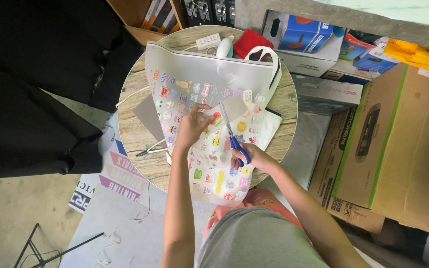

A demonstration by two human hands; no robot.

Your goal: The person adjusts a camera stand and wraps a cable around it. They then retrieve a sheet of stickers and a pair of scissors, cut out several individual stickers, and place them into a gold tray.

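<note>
Head view. The reference landmark is the round table (140,134). A large translucent sticker sheet (199,89), printed with many small coloured stickers, lies across the middle of the table; its near end hangs over the table edge toward the person's lap. This overhang brings the cutting zone close to the body while the table carries the rest of the sheet's weight.

The left hand (193,126) rests on the sheet above the near half of the table, fingers pinching and pressing the sheet just beside the blades. This keeps the thin material taut and flat so that it does not fold.

The right hand (249,156) is at the near edge of the table, clenched through the blue handles of the scissors (232,136). The blades point away from the body, toward the table centre, and are slightly parted on the sheet.

At the far edge of the table lie a white power strip (208,41) and a red cloth (250,41). A cardboard box (398,149) stands on the floor, well apart from the table.
</note>
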